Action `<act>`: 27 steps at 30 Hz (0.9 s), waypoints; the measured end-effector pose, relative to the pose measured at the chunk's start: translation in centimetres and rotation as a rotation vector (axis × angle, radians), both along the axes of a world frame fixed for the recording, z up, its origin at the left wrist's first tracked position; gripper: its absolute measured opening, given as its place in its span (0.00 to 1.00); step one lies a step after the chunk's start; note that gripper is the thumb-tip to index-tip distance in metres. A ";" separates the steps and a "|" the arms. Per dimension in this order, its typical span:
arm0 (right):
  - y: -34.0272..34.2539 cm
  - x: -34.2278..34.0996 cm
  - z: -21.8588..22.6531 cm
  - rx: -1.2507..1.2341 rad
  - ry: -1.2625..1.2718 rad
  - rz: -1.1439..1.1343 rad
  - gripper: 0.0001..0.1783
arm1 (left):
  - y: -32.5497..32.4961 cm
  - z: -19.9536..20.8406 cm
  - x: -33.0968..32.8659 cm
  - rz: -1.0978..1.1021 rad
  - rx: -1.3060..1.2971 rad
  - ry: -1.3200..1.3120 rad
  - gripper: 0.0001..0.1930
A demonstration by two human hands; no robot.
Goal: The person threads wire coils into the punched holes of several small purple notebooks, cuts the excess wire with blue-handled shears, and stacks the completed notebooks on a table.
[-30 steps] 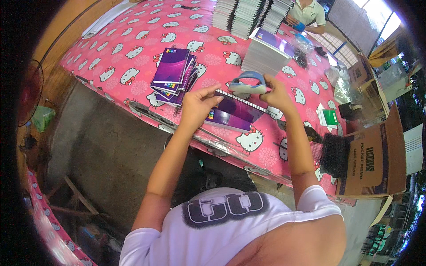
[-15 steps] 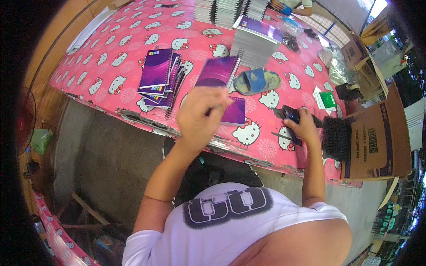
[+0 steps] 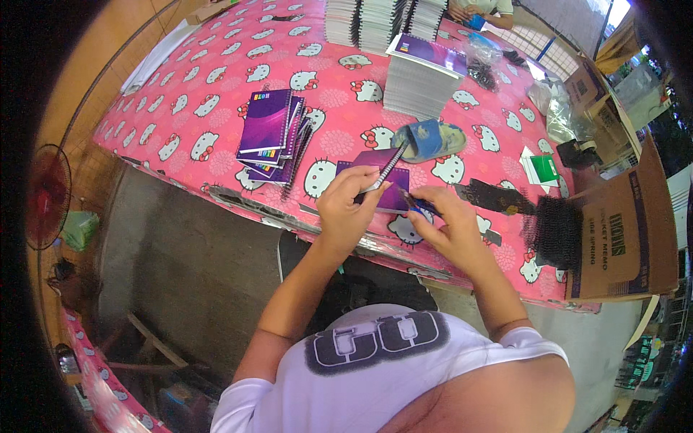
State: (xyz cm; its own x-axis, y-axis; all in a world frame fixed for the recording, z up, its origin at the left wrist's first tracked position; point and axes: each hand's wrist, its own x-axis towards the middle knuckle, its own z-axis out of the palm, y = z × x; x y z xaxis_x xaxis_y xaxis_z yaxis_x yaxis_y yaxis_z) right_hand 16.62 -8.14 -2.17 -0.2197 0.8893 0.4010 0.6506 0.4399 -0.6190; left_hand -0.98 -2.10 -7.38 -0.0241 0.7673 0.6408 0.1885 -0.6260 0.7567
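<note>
My left hand [image 3: 345, 206] grips a purple spiral notebook [image 3: 374, 159] near the lower end of its wire-bound edge, with the notebook tilted up off the table. Closed around a small hand tool with blue-and-black handles, apparently pliers [image 3: 424, 205], my right hand [image 3: 455, 224] has the tool's tip close to that bound edge. Whether the jaws touch the wire cannot be made out. Another purple notebook [image 3: 393, 200] lies flat beneath both hands. Just beyond them rests a blue slipper [image 3: 432, 141]. To the left stands an uneven pile of purple spiral notebooks [image 3: 263, 126].
A tall paper stack with a purple cover [image 3: 422, 88] rises behind the slipper, with spiral-bound stacks [image 3: 372, 25] farther back. Black coils [image 3: 554, 232] lie beside a cardboard box [image 3: 622, 224] at right. Another person's hand [image 3: 462, 13] shows at the far edge of the pink-covered table [image 3: 216, 119].
My right hand has lifted the tool from the table's right side and come left to the notebook. My left hand has moved slightly right, turning the notebook more edge-on.
</note>
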 end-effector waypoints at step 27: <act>1.8 7.5 -7.4 -0.072 -0.428 -0.395 0.22 | 12.0 -2.8 -16.8 0.661 -0.276 -0.170 0.19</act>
State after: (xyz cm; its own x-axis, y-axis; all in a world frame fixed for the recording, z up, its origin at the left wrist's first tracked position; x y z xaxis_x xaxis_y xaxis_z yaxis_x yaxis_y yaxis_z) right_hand 24.11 -6.33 -9.60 0.0048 0.9586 0.2847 0.9555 0.0796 -0.2842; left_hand -17.75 9.87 -10.20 -0.6189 0.6913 0.3730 0.3269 -0.2051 0.9225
